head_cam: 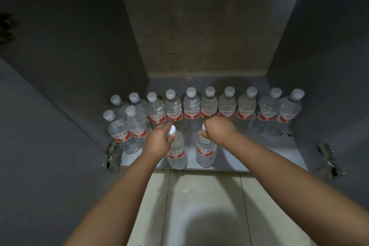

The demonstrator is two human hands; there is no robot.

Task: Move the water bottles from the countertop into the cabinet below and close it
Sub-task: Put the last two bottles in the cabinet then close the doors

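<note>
**Fingers on both caps: two bottles going down at cabinet front**

Fingers of left hand (pixel 159 138) are curled narrow round the neck and white cap of the left front bottle (pixel 177 152); fingers of right hand (pixel 216 129) are bunched the same way over the cap of the right front bottle (pixel 205 151). Both bottles are upright w/ bases at or very near the cabinet floor (pixel 259 152), just inside the front edge. Can't tell if weight is fully set down yet.

Behind them: back row of bottles (pixel 209 106) runs side to side, caps up, red labels facing out. Two more bottles (pixel 127 128) stand fwd at the left, near the left hinge (pixel 110 154). Right hinge (pixel 329 158) shows at the other side; doors are swung open, mostly out of frame. Tiled floor (pixel 199 195) below.

Handling, as a judgement: bottles look full, so moderately heavy for size. Thin clear plastic body is ribbed and will dent under a squeeze, also likely slick. Cap and neck are the stiff part, so a top grip is a fair hold for a short lowering, but the bottle can swing from there. For a longer carry, wrap the label band at mid-body. Tall and narrow, so they'll tip if nudged; neighbours stand close, so let go straight up, no sideways drag.
</note>
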